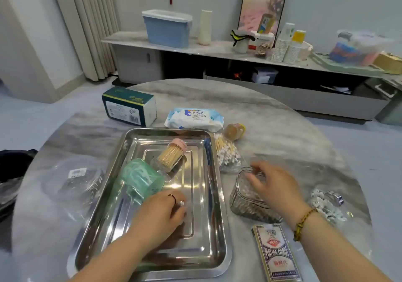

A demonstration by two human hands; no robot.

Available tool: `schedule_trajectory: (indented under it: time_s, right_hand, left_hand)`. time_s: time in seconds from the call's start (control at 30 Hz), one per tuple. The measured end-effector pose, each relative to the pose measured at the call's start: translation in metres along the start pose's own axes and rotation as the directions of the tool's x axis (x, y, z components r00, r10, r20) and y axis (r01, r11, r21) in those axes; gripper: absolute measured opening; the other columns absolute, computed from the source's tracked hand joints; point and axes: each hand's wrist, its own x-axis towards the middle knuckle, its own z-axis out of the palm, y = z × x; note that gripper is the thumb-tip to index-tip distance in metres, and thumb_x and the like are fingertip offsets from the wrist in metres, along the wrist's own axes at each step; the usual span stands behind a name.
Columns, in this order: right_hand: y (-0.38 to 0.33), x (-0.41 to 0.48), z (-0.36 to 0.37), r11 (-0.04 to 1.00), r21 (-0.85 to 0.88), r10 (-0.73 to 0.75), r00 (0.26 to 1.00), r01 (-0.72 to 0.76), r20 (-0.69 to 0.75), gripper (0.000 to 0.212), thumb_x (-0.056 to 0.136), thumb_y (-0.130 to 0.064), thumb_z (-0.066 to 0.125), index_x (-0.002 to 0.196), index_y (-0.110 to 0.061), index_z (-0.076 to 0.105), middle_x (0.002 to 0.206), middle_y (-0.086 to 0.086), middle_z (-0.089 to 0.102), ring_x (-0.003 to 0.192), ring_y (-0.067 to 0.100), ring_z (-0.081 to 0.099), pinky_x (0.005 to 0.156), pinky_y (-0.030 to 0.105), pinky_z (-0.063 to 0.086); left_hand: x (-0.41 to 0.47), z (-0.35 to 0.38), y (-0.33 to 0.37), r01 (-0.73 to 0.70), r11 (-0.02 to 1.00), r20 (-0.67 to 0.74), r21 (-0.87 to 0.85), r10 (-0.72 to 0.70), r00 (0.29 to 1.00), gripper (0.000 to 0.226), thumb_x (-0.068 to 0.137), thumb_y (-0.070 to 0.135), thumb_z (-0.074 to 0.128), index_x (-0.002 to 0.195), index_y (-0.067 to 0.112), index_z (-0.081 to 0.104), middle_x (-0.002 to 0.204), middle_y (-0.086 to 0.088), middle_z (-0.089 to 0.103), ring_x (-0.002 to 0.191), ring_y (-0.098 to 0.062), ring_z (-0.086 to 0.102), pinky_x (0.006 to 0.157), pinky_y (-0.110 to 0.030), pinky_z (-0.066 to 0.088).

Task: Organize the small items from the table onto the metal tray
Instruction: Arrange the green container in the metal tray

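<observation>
The metal tray [202, 233] lies on the marble table in front of me. In it lie a green plastic container [139, 180] on its side and a toothpick holder [171, 154] with a pink cap. My left hand [162, 213] rests inside the tray beside the green container, fingers curled, holding nothing that I can see. My right hand [275, 184] sits on top of a clear box of cotton swabs [248, 201] just right of the tray, fingers spread over its rim. A deck of playing cards [275, 253] lies near the front right.
A bag of cotton swabs [226, 153], a small amber jar [235, 131], a wet-wipes pack [194, 118] and a tissue box [129, 106] lie beyond the tray. A clear lidded container [76, 179] sits left, a clear swab bag [326, 203] right.
</observation>
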Motion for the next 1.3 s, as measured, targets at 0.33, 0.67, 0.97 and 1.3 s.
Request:
schedule_trajectory:
  time_s: [0.33, 0.67, 0.97, 1.3]
  right_hand:
    - [0.008, -0.034, -0.004, 0.981, -0.161, -0.090, 0.991, 0.104, 0.096, 0.097, 0.059, -0.079, 0.029, 0.141, -0.029, 0.019, 0.151, -0.004, 0.025, 0.140, 0.016, 0.018, 0.117, 0.040, 0.004]
    - [0.003, -0.038, 0.001, 0.969, -0.205, -0.137, 0.990, 0.141, 0.031, 0.077, 0.081, -0.053, 0.054, 0.142, -0.024, 0.017, 0.155, 0.000, 0.013, 0.144, 0.020, 0.007, 0.117, 0.041, -0.003]
    - [-0.077, -0.008, 0.027, 0.960, -0.054, -0.272, 0.961, 0.274, 0.041, 0.054, 0.089, -0.035, 0.049, 0.139, -0.023, 0.029, 0.152, 0.003, 0.022, 0.141, 0.023, 0.016, 0.116, 0.039, 0.015]
    - [-0.154, 0.060, 0.076, 0.986, 0.066, -0.169, 0.930, 0.156, 0.327, 0.054, 0.091, -0.045, 0.041, 0.140, -0.030, 0.024, 0.157, -0.001, 0.006, 0.143, 0.026, -0.002, 0.117, 0.047, 0.008]
  left_hand:
    - [-0.019, -0.036, -0.013, 0.087, 0.995, -0.288, -0.045, -0.096, 0.953, 0.022, 0.084, 0.010, 0.055, 0.103, 0.013, 0.065, 0.119, -0.004, 0.061, 0.115, -0.020, 0.049, 0.094, -0.026, 0.035]
    - [-0.027, -0.030, -0.046, 0.441, 0.885, -0.297, -0.148, -0.465, 0.834, 0.047, 0.086, 0.010, 0.049, 0.132, 0.005, 0.039, 0.150, -0.017, 0.023, 0.140, -0.031, 0.014, 0.116, -0.041, 0.014]
    - [-0.026, -0.037, -0.052, 0.454, 0.859, -0.283, -0.239, -0.508, 0.813, 0.051, 0.085, 0.007, 0.046, 0.134, 0.004, 0.033, 0.146, -0.014, 0.034, 0.136, -0.030, 0.024, 0.114, -0.042, 0.024]
    - [-0.028, -0.044, -0.068, 0.302, 0.880, -0.319, -0.366, -0.424, 0.848, 0.039, 0.091, 0.015, 0.042, 0.130, 0.014, 0.043, 0.142, -0.003, 0.043, 0.132, -0.019, 0.034, 0.108, -0.032, 0.028]
